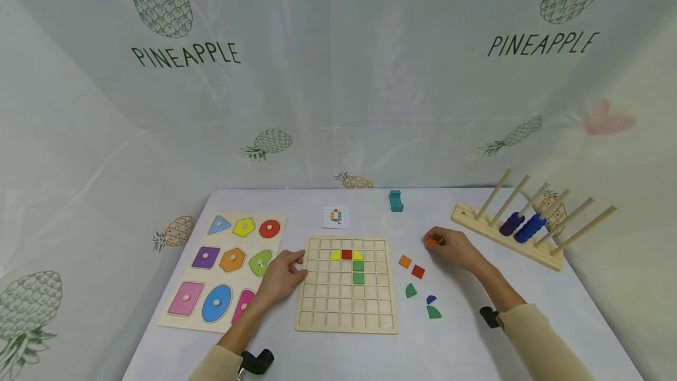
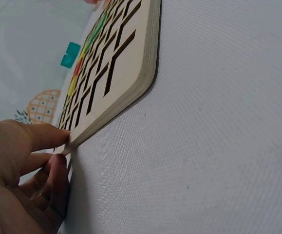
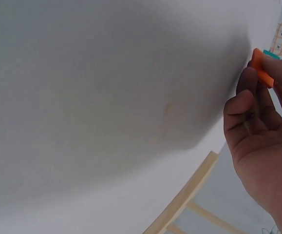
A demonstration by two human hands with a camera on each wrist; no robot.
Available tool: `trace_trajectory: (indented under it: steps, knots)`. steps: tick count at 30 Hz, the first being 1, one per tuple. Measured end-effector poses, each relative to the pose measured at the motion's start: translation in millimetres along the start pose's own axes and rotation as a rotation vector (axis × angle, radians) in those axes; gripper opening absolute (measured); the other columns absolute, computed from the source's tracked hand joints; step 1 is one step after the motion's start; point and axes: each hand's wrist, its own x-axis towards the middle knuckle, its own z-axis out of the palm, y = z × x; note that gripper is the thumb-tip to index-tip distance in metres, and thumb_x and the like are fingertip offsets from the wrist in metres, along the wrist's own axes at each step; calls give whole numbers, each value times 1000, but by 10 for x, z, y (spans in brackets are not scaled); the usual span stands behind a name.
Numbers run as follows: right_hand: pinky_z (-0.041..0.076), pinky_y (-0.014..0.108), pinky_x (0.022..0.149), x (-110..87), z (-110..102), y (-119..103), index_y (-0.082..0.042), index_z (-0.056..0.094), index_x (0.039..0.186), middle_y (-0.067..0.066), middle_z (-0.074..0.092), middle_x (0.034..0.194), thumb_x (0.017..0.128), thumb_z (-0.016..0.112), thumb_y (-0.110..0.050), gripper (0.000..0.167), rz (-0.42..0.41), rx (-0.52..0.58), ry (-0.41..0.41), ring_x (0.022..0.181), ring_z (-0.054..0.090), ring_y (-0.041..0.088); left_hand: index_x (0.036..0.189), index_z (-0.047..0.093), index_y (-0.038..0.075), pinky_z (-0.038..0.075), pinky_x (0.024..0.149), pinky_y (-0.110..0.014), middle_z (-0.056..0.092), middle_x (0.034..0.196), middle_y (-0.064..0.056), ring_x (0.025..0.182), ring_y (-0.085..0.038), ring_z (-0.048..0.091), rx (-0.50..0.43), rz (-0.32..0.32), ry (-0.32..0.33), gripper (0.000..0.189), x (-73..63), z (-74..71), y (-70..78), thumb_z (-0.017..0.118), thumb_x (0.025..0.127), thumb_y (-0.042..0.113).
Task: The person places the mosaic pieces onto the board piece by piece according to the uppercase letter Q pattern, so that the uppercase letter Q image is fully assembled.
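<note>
My left hand (image 1: 281, 278) holds the left edge of a wooden grid board (image 1: 346, 306), with thumb and fingertips right at the rim. In the left wrist view, the fingers (image 2: 48, 135) meet that edge beyond its rounded corner. Set in the grid are a red square (image 1: 347, 254), a yellow piece on either side of it, and two green squares (image 1: 358, 271) below. Right of the board, my right hand (image 1: 456, 249) pinches a small orange tile (image 3: 261, 68) between thumb and fingers, over the white tabletop.
Loose orange, red, green and blue pieces (image 1: 418, 271) lie right of the board. A pattern card (image 1: 342, 224) and teal block (image 1: 395, 201) stand behind. A knobbed shape puzzle (image 1: 198, 275) lies left; a pegged wooden rack (image 1: 483, 227) with blue rings stands back right.
</note>
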Motion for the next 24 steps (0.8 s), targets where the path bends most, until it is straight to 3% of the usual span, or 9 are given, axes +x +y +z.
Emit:
trace_trajectory:
  steps: [9, 24]
  knots:
    - [54, 36, 81, 81, 105, -175, -10, 70, 111, 4, 68, 102, 95, 68, -14, 16, -11, 27, 25, 90, 60, 21, 132, 65, 1, 43, 62, -23, 62, 99, 2, 72, -6, 54, 5, 4, 5, 48, 3, 19, -22, 77, 87, 11]
    - [51, 29, 66, 185, 350, -647, -12, 70, 114, 1, 68, 97, 97, 66, -19, 19, -59, 125, -52, 78, 58, 17, 132, 65, 0, 44, 64, -23, 63, 100, 1, 73, -6, 56, -6, 4, 6, 49, -10, 2, 4, 77, 87, 12]
